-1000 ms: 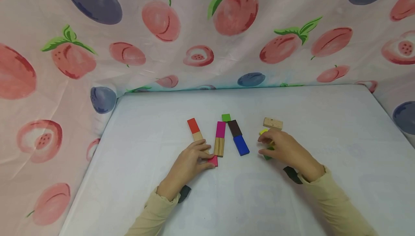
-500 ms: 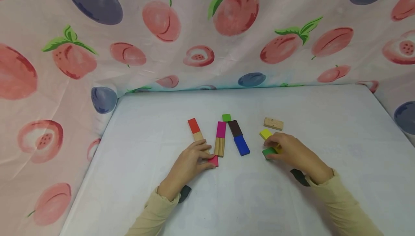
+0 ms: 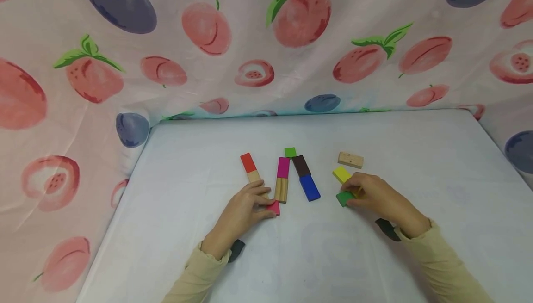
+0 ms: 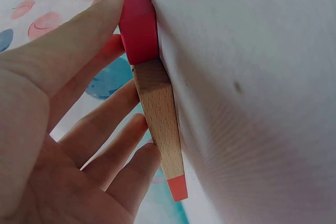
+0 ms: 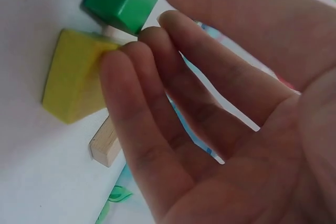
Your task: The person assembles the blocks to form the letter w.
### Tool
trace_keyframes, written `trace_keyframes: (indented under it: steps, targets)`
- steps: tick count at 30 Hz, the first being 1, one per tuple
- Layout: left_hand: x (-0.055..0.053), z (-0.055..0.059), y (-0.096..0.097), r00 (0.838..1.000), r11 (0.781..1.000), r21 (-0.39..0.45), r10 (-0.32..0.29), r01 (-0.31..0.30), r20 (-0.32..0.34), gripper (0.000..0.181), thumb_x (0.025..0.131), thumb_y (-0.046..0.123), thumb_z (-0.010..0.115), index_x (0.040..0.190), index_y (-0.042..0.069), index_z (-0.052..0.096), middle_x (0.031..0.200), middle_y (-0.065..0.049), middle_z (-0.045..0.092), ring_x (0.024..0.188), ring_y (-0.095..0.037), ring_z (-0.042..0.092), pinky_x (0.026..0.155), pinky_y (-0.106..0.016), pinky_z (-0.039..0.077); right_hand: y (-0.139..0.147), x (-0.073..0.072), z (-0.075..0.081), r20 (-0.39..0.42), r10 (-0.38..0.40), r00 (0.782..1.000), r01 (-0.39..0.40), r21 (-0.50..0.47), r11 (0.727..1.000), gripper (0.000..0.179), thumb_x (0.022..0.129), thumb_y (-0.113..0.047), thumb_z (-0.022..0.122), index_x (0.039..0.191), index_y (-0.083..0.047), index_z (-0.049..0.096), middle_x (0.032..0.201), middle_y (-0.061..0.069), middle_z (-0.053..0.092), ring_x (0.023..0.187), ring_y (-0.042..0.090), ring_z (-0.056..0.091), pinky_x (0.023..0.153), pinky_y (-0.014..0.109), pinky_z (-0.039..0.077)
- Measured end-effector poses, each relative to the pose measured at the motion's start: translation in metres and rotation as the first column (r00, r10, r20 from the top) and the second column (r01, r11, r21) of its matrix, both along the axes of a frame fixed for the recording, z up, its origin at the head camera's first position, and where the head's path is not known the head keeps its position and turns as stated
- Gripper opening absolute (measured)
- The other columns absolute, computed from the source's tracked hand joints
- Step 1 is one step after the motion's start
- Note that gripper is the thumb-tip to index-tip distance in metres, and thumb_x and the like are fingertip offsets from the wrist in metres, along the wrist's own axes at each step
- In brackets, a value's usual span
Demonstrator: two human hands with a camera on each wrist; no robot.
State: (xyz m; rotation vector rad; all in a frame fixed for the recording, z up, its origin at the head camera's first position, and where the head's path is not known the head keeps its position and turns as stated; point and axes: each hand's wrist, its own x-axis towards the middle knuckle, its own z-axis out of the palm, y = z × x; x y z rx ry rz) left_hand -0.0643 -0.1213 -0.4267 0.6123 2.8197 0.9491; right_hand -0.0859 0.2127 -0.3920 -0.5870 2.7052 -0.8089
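Note:
In the head view my left hand (image 3: 239, 215) pinches a pink-red block (image 3: 273, 207) between thumb and index finger; its other fingers lie along a plain wooden block (image 4: 160, 114). A red-orange block (image 3: 247, 162) continues that line at the far end. My right hand (image 3: 374, 199) grips a green block (image 3: 343, 198) with thumb and index finger at its right end. The fingertips of that hand are at a yellow block (image 5: 73, 77), partly hidden behind them in the head view.
Beside the left hand lies a magenta block (image 3: 283, 168) above a striped wooden one (image 3: 281, 190). A dark brown block (image 3: 301, 166) meets a blue block (image 3: 310, 188), with a light green block (image 3: 290, 152) behind. A wooden block (image 3: 350, 159) lies beyond the right hand.
My right hand has shifted slightly right and nearer, uncovering the yellow block, and the fingers have closed at the green block, which has turned a little. The left hand stays in place.

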Motion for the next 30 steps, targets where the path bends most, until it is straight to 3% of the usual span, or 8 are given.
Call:
trace_keyframes:
  steps: [7,30]
  targets:
    - [-0.0019,0.0004,0.0011,1.000,1.000,0.003,-0.005,0.005,-0.003,0.034,0.077,0.026,0.085,0.107,0.010,0.079,0.131,-0.004,0.065,0.138,-0.023,0.045,0.110,-0.043,0.045,0.0001,-0.0002,-0.0016,-0.013,0.009,1.000,-0.009,-0.006,1.000,0.025,0.078,-0.004,0.082,0.101,0.001,0.073,0.092,0.003,0.063,0.082,0.015,0.057,0.070,0.027,0.052]
    - [-0.0006,-0.0001,0.0003,1.000,1.000,0.005,-0.006,0.006,-0.006,0.034,0.076,0.025,0.086,0.106,0.009,0.079,0.130,-0.004,0.066,0.137,-0.022,0.046,0.111,-0.041,0.044,-0.0067,-0.0016,-0.0099,-0.003,0.011,1.000,-0.012,-0.083,0.996,0.022,0.075,-0.005,0.084,0.094,0.001,0.073,0.087,0.002,0.062,0.077,0.012,0.060,0.068,0.026,0.055]
